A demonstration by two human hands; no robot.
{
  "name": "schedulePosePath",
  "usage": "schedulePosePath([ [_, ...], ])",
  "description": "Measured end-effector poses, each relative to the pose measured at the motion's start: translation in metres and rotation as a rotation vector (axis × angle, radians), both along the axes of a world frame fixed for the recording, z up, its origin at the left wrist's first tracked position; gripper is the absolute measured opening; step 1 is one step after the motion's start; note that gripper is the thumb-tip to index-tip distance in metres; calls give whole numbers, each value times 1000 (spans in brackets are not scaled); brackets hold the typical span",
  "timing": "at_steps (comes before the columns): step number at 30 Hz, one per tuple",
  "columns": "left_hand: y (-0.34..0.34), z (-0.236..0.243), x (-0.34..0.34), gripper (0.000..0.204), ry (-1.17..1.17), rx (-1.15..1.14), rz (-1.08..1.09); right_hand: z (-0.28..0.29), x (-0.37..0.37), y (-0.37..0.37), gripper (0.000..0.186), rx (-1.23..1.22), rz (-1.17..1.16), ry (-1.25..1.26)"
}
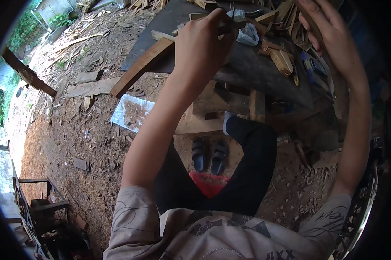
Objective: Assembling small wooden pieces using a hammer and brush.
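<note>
My left hand (202, 45) is raised over the dark tabletop, its fingers closed round a small dark tool (235, 24) with a thin upright rod. The tool's exact kind is hard to make out, since the hand covers part of it. A long brown wooden strip (145, 65) runs out past the table's left edge, its upper end near my left wrist. At the upper right, my right hand (334, 41) is wrapped round a long wooden piece (313, 21). Fingertips show on the left side of that wood.
On the dark table (247, 76) lie a clear plastic bag (248, 34), wood offcuts (280, 60) and a yellow-tipped tool (296, 78). Beneath are a wooden frame (200, 126), sandals (209, 155) and a red seat (209, 183). Scraps litter the ground; a pale sheet (132, 112) lies left.
</note>
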State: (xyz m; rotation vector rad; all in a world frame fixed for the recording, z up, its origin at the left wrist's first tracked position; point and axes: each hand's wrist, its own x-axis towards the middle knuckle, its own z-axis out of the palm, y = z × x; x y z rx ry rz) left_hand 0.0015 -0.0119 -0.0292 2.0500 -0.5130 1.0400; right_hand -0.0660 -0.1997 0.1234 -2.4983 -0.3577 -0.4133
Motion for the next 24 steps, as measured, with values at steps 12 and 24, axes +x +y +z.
schedulePosePath([
  [12, -1, -2, -1, 19, -4, -31, -10, 3, 11, -11, 40, 58, -39, -186],
  [24, -1, -1, -1, 20, -28, -5, -16, 14, 6, -15, 43, -20, 43, -286],
])
